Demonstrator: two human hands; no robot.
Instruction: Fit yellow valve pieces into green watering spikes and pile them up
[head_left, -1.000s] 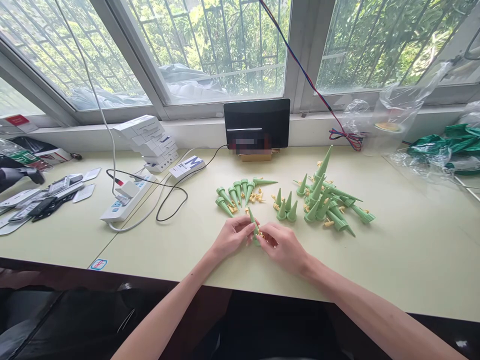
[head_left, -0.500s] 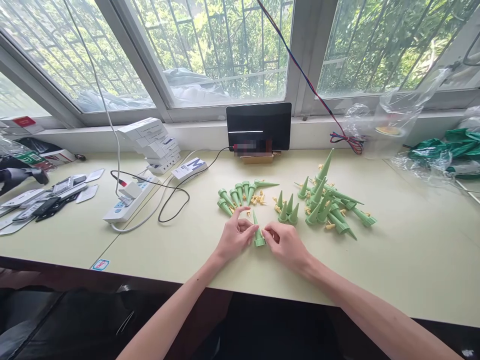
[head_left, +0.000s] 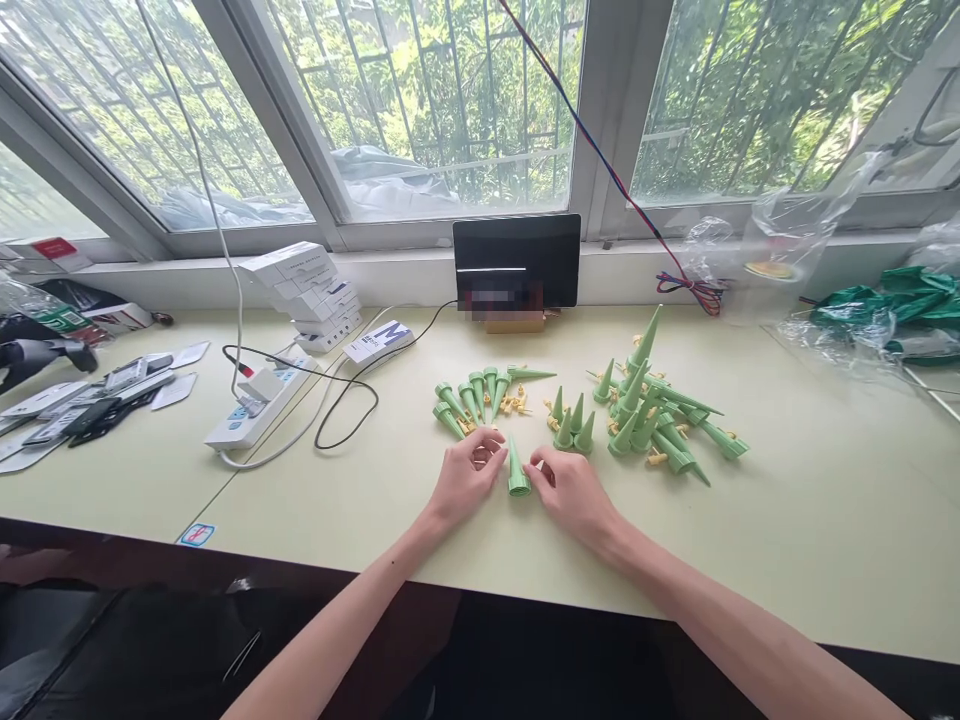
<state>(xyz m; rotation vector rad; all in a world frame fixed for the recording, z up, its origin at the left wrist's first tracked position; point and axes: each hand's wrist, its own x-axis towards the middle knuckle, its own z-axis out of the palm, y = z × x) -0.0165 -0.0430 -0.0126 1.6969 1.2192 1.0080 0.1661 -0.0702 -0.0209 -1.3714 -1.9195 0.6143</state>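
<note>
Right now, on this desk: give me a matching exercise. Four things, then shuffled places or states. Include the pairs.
Things
1. Tablet
2. Power strip
3. Lone green cone
4. Crumpled green plastic

Places or states
A. At the far right of the desk
B. Between the left hand and the right hand
C. Propped up at the back, by the window
D. On the left side, with plugs in it

Pairs: 1-C, 2-D, 3-B, 4-A
</note>
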